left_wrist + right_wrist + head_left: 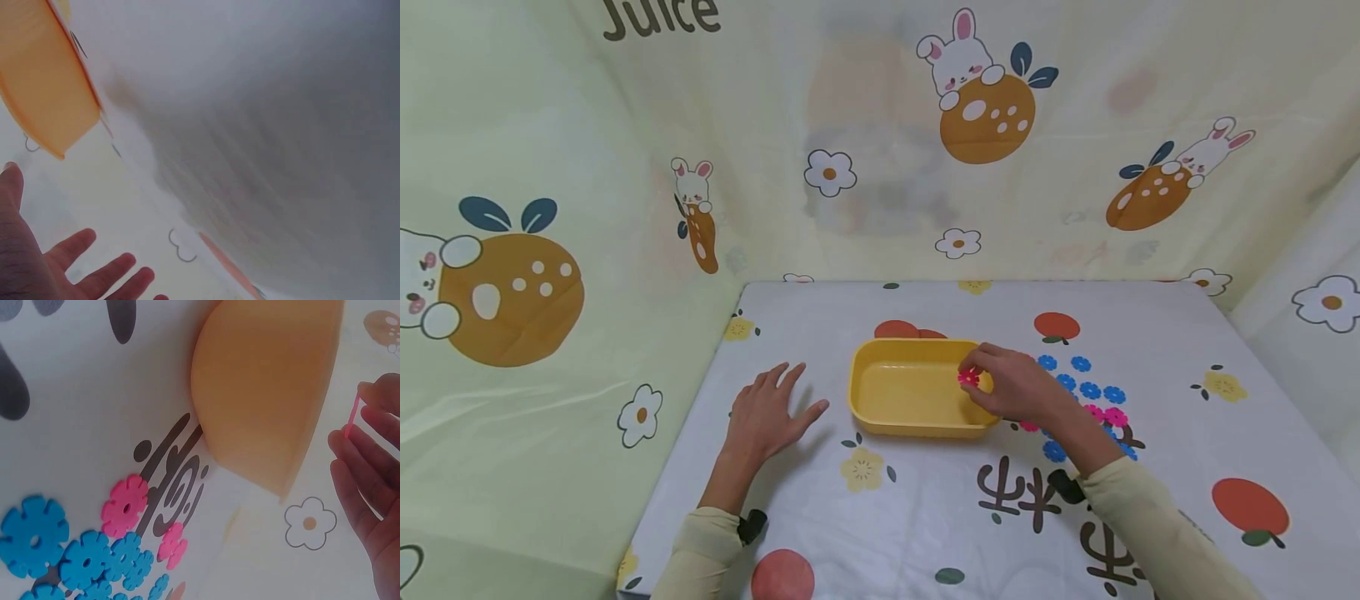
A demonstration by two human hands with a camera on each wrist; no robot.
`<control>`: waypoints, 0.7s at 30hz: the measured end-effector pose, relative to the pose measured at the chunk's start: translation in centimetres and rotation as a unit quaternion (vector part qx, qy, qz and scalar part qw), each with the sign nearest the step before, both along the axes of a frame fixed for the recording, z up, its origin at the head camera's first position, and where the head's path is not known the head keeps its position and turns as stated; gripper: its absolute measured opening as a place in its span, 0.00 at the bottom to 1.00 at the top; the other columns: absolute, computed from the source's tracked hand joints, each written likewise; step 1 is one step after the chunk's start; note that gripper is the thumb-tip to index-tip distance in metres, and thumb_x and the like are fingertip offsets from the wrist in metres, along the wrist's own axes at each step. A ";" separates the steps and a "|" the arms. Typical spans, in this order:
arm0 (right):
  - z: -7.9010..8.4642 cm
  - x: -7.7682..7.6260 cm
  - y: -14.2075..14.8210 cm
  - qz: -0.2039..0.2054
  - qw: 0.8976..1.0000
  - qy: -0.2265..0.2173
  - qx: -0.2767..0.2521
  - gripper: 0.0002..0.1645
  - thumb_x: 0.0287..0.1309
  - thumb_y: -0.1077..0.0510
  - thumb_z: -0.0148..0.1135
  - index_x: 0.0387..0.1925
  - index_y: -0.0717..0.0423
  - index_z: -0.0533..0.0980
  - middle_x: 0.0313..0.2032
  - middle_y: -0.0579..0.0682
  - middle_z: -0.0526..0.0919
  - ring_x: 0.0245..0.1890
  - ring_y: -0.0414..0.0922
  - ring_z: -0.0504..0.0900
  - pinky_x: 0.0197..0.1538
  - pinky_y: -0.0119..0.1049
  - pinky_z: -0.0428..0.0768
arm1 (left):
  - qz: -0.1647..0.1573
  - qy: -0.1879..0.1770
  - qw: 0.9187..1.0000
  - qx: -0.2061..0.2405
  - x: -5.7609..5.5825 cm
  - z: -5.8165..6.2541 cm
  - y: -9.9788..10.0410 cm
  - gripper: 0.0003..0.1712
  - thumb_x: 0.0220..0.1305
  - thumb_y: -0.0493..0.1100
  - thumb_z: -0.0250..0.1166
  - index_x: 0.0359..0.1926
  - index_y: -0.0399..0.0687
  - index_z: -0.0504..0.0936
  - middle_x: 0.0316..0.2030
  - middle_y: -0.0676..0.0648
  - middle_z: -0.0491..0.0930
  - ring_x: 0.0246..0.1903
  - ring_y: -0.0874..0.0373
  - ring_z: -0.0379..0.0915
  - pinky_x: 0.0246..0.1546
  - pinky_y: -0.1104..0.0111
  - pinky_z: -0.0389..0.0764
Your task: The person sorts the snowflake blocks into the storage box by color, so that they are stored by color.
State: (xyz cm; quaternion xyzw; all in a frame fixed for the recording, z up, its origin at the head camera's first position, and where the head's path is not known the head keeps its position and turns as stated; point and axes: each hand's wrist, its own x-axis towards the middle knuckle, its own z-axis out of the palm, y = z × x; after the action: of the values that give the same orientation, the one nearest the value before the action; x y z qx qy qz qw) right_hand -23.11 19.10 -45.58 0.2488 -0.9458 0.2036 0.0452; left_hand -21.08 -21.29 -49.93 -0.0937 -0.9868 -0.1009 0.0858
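A yellow rectangular tray (906, 429) stands on the table, its visible floor bare. Over its right end my right hand (1018, 387) pinches a pink snowflake-shaped plastic disc (968, 377) between thumb and fingertips. In the right wrist view that pink disc (352, 415) shows edge-on, above the rim of the tray (262, 394). My left hand (766, 417) hovers left of the tray, fingers spread and holding nothing. The left wrist view shows the same hand (69, 269) near a corner of the tray (50, 81).
Right of the tray, partly behind my right forearm, lie several blue snowflake discs (1090, 389) and pink discs (1116, 417). The white tablecloth (880, 533) has printed fruit and lettering. A patterned curtain (760, 108) hangs behind and to the sides of the table.
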 end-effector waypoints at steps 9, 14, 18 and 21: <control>-0.6 -0.3 -0.3 0.000 1.000 -0.021 0.023 0.20 0.59 0.53 0.80 0.51 0.52 0.84 0.47 0.51 0.87 0.46 0.51 0.87 0.49 0.46 0.90 | 0.002 -0.005 1.000 -0.003 0.1 -0.1 -0.2 0.51 0.69 0.78 0.59 0.79 0.51 0.71 0.75 0.37 0.71 0.72 0.36 0.70 0.69 0.38 0.73; -1.4 -0.8 -0.7 0.008 0.998 -0.037 0.042 0.20 0.58 0.52 0.81 0.51 0.51 0.85 0.47 0.50 0.89 0.46 0.50 0.87 0.50 0.47 0.90 | 0.004 -0.011 1.000 -0.004 0.1 -0.3 -0.3 0.51 0.69 0.79 0.58 0.80 0.52 0.71 0.76 0.37 0.71 0.72 0.36 0.70 0.70 0.38 0.73; -2.1 -1.1 -1.1 0.011 0.997 -0.043 0.059 0.22 0.55 0.50 0.82 0.51 0.49 0.86 0.48 0.48 0.88 0.45 0.48 0.86 0.50 0.46 0.90 | 0.006 -0.012 1.000 -0.003 -0.1 -0.5 -0.4 0.51 0.69 0.79 0.58 0.80 0.52 0.71 0.76 0.37 0.71 0.73 0.36 0.69 0.70 0.38 0.72; -2.5 -1.2 -1.3 0.018 0.997 -0.039 0.071 0.23 0.54 0.49 0.83 0.51 0.47 0.87 0.47 0.47 0.88 0.43 0.46 0.85 0.48 0.43 0.89 | 0.006 -0.008 1.000 -0.002 -0.1 -0.5 -0.6 0.51 0.69 0.79 0.58 0.79 0.53 0.71 0.76 0.37 0.71 0.72 0.36 0.70 0.70 0.38 0.73</control>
State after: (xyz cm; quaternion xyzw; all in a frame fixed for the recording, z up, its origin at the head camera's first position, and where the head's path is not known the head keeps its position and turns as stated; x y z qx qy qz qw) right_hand -24.31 17.78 -48.05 0.2596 -0.9544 0.1464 -0.0135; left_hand -21.22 -21.85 -50.47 -0.0869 -0.9881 -0.0993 0.0785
